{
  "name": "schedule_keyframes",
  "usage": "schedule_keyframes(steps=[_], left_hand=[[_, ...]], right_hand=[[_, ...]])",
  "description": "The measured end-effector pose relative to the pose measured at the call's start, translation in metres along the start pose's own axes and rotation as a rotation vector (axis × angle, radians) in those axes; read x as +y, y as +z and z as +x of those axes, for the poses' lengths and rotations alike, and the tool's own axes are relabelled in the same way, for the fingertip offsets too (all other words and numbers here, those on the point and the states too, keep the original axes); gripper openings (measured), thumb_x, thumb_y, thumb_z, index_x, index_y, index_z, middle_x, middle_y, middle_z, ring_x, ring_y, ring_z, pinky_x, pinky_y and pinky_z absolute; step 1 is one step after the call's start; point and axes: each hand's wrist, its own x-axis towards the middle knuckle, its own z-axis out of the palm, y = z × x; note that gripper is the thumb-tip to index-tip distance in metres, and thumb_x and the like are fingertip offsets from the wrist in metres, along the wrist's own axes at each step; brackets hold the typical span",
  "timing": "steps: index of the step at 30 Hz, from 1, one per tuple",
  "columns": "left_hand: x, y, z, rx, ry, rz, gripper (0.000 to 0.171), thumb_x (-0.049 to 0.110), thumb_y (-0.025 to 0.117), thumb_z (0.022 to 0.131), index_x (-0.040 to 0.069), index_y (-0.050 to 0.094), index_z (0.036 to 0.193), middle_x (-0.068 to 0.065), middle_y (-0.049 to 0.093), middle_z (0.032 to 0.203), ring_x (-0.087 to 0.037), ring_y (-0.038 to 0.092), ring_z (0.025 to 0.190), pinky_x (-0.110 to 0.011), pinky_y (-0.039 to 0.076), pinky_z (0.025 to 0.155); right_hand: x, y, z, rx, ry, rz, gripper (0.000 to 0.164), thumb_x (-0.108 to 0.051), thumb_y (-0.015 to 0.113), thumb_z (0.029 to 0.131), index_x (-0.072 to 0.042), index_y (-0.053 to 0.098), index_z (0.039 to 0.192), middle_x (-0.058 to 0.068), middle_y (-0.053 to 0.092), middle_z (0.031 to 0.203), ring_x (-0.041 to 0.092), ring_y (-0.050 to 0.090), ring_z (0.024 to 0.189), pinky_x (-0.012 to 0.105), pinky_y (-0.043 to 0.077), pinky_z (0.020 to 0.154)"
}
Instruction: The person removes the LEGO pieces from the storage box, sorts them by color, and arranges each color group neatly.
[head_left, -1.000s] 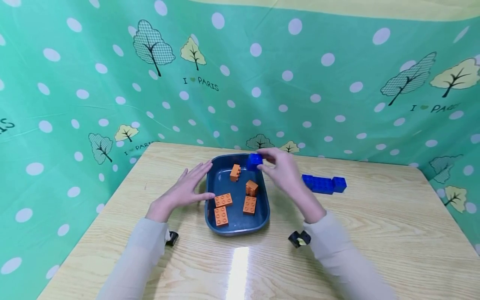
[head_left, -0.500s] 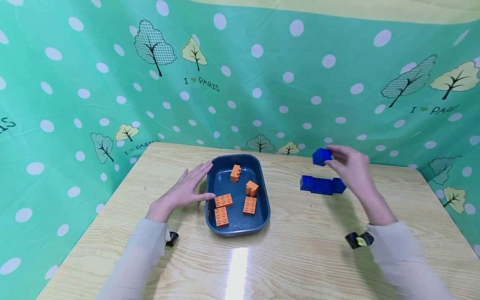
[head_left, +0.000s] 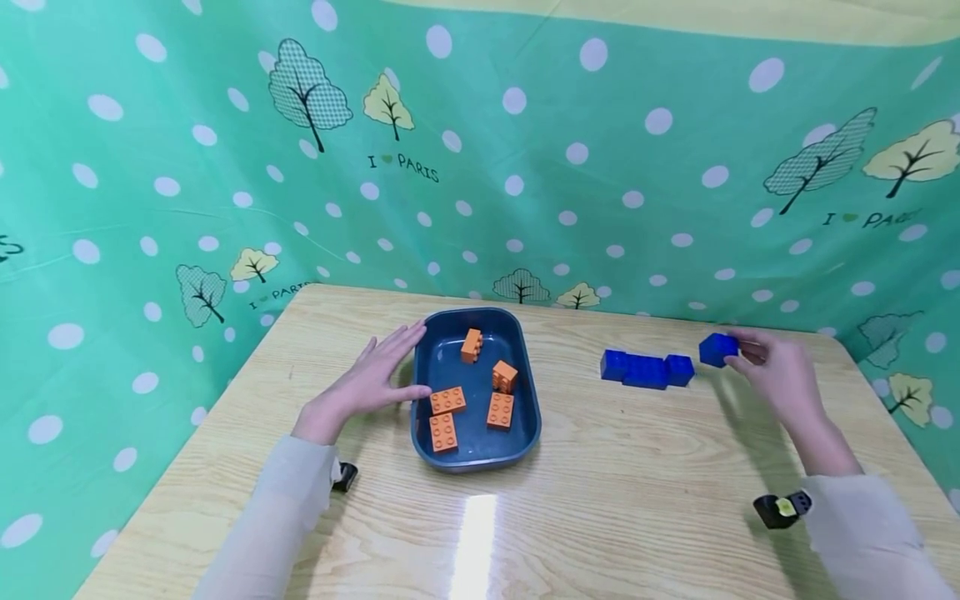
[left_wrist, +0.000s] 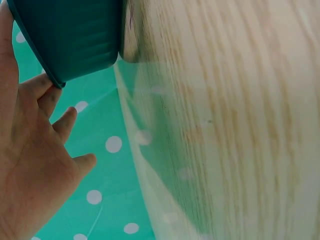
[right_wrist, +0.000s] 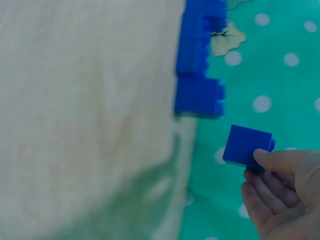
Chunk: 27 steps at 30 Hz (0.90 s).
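A blue toy brick (head_left: 717, 350) is pinched between the thumb and fingers of my right hand (head_left: 782, 371), above the table's right side. In the right wrist view the same blue brick (right_wrist: 247, 145) hangs apart from a row of blue bricks (right_wrist: 194, 60). That row of blue bricks (head_left: 647, 371) lies just left of my right hand in the head view. My left hand (head_left: 367, 382) rests with spread fingers at the left rim of a dark blue tray (head_left: 534, 417). Fingertips touch the rim of the tray (left_wrist: 75, 45) in the left wrist view.
Inside the tray lie several orange bricks, among them one orange brick (head_left: 500, 412) at the right and another orange brick (head_left: 471, 346) toward the back. The wooden table (head_left: 600, 500) ends at a green dotted cloth (head_left: 480, 167) behind it.
My right hand has carried the blue brick from the tray's back right corner, over the blue row, to its right side, and lowered it. My left hand stays in place.
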Motion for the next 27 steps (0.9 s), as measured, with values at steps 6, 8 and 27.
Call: schedule_keyframes(steps=[6,8,27], left_hand=[[0.000,0.002,0.001,0.000,0.000,-0.002,0.097,0.049,0.071,0.089,0.020,0.014,0.162,-0.007,0.013,0.169,-0.039,0.011,0.155,-0.068,0.003,0.122],[0.000,0.002,0.000,0.001,-0.001,-0.005,0.098,0.049,0.071,0.088,0.020,0.014,0.162,-0.007,0.013,0.169,-0.039,0.011,0.155,-0.067,0.003,0.122],[0.001,0.001,0.000,0.004,-0.007,-0.007,0.097,0.048,0.072,0.088,0.020,0.014,0.162,-0.007,0.013,0.169,-0.039,0.012,0.155,-0.067,0.002,0.122]], right_hand=[[0.019,0.014,-0.003,-0.051,-0.019,-0.016,0.043,-0.004,0.068,0.093,0.008,0.058,0.132,0.037,0.061,0.123,0.054,0.061,0.111,0.048,0.058,0.083],[0.020,0.017,-0.004,-0.065,-0.025,-0.015,0.043,-0.003,0.068,0.092,0.008,0.057,0.133,0.038,0.060,0.124,0.054,0.061,0.112,0.057,0.054,0.087],[0.022,0.028,-0.009,-0.132,-0.047,0.018,0.048,-0.004,0.066,0.093,0.005,0.053,0.138,0.036,0.056,0.133,0.055,0.059,0.115,0.056,0.054,0.090]])
